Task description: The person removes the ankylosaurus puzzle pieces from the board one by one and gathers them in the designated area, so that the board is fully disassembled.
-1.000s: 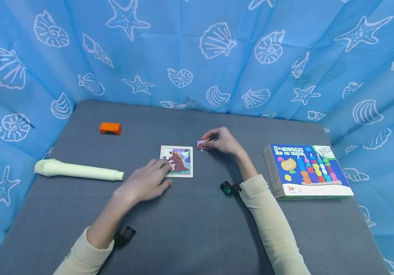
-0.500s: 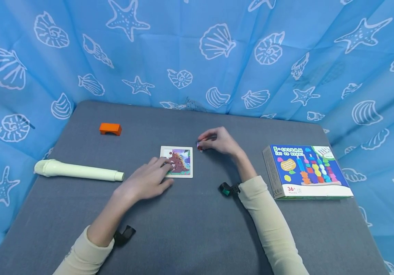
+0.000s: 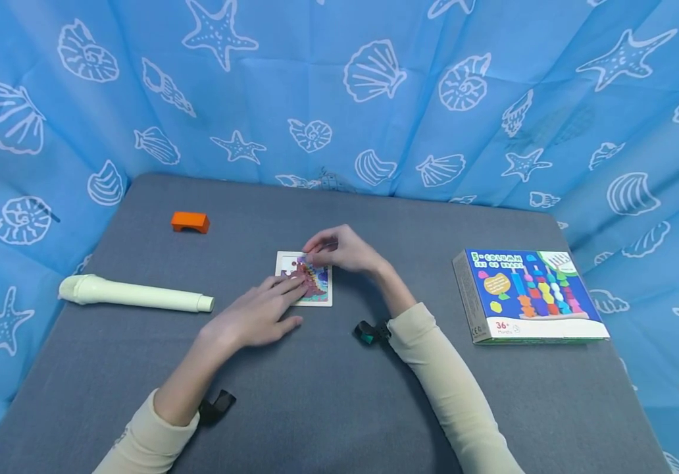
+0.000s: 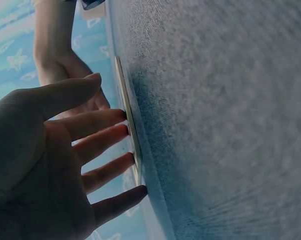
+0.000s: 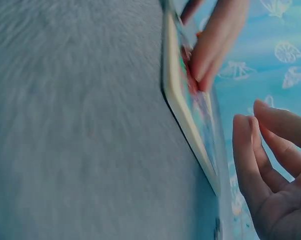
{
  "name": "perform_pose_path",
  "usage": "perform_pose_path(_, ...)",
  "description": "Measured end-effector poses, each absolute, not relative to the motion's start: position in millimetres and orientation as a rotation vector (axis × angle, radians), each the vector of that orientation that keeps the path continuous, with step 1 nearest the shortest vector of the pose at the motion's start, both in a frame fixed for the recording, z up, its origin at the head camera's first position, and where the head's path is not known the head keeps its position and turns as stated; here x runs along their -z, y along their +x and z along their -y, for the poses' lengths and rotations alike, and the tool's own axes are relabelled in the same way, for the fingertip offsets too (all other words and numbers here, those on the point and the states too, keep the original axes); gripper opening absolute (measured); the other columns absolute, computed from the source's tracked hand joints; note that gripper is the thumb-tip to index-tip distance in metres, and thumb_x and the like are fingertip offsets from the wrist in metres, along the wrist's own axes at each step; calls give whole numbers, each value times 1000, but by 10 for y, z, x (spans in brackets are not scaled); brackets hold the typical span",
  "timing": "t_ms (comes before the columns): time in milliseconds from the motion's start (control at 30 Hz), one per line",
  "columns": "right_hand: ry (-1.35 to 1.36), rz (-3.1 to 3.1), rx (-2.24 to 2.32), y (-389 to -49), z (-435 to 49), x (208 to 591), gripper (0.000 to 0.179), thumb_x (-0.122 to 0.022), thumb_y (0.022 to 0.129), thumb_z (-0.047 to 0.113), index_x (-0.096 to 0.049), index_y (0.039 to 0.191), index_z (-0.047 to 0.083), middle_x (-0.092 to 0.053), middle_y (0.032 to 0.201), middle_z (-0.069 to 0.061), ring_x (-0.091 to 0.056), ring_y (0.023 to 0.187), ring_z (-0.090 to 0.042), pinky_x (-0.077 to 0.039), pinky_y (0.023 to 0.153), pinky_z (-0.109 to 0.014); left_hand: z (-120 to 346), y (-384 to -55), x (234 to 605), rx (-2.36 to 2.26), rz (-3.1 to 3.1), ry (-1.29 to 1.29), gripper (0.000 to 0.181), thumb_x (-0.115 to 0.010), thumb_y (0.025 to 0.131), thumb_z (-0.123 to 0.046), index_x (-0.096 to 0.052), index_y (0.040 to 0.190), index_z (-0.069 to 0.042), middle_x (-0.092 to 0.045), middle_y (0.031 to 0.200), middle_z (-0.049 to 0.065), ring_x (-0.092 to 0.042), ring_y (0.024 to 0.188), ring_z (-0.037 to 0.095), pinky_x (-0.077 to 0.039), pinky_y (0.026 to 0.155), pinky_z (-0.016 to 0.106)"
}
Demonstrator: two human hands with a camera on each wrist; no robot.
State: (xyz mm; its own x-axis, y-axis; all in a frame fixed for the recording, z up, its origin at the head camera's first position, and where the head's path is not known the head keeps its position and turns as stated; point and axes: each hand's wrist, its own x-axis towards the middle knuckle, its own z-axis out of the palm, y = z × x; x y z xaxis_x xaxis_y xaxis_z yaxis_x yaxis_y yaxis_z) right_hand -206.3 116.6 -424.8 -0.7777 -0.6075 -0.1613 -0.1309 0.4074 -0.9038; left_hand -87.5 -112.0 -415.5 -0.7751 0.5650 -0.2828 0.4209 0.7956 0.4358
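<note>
A small square jigsaw puzzle (image 3: 329, 297) with a cream frame and a red-brown dinosaur picture lies in the middle of the table; a pale gap shows at its left. My left hand (image 3: 256, 313) rests its straight, spread fingertips on the puzzle's left part, covering some of the picture. Over the puzzle's upper right corner my right hand (image 3: 345, 250) is bent with thumb and fingertips drawn together, pinching a puzzle piece largely hidden by the fingers. In the right wrist view these fingertips (image 5: 245, 120) stand just off the board.
An orange arch block (image 3: 190, 222) sits at the back left. A pale green toy microphone (image 3: 138, 294) lies at the left, and a bead set box (image 3: 535, 296) at the right. A blue curtain (image 3: 339, 99) with shell prints hangs behind the grey table (image 3: 327, 395).
My right hand has lifted the puzzle piece from the table right of the board and carried it left over the board's upper right corner. My left hand has shifted slightly right on the puzzle.
</note>
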Motion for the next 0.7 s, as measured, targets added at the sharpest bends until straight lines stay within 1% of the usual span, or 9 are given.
perform_pose_path(133, -694, -2231, 1250, -2081, -1055, 4291, 19, -77, 101, 11, -80, 117, 1, -80, 107, -14, -72, 88, -11, -56, 79, -22, 1135, -883, 4161, -513, -2579, 760, 67, -61, 111, -36, -38, 170, -14, -32, 180, 10, -33, 164, 42, -38, 125, 70)
perform_pose_path(300, -698, -2279, 1160, -2113, -966, 4321, 15, -77, 101, 13, -82, 111, 3, -80, 95, -10, -67, 77, -8, -53, 69, -21, 1150, -885, 4164, -525, -2571, 760, 66, -61, 111, -35, -39, 169, -14, -33, 180, 10, -32, 164, 41, -37, 126, 69)
perform_pose_path(367, -687, -2289, 1120, -2119, -932, 4314, 15, -77, 101, 14, -83, 110, 4, -79, 91, -8, -66, 74, -8, -54, 68, -20, 1150, -885, 4161, -526, -2568, 760, 66, -61, 111, -35, -39, 169, -14, -33, 179, 11, -32, 164, 41, -37, 126, 69)
perform_pose_path(567, -714, -2352, 964, -2106, -826, 4263, 10, -77, 101, 13, -83, 106, 7, -71, 80, -1, -60, 69, -8, -48, 66, -19, 1142, -887, 4157, -525, -2547, 741, 65, -59, 112, -35, -39, 169, -13, -33, 180, 10, -32, 164, 40, -37, 127, 68)
perform_pose_path(700, -747, -2405, 891, -2094, -794, 4266, 7, -77, 101, 12, -82, 104, 8, -67, 81, 0, -55, 72, -9, -44, 68, -20, 1136, -879, 4158, -522, -2541, 726, 65, -59, 112, -35, -38, 170, -13, -32, 180, 9, -31, 164, 39, -36, 128, 66)
